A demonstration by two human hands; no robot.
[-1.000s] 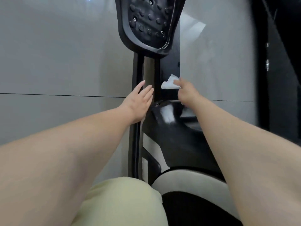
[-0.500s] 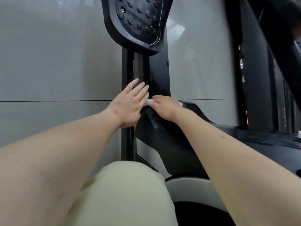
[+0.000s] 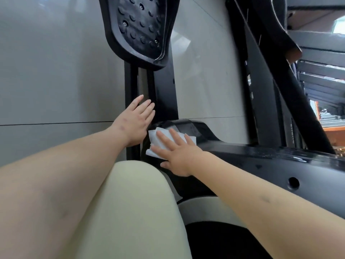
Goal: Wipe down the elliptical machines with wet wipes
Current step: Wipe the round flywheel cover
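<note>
Centre frame: right hand [image 3: 177, 156], fingers straight and spread, presses white wet wipe [image 3: 164, 142] flat on glossy black elliptical housing [image 3: 242, 161]. Left hand [image 3: 135, 124], open and flat, rests against black upright rail [image 3: 130, 86]. Studded pedal [image 3: 139, 28] at upper centre.
</note>
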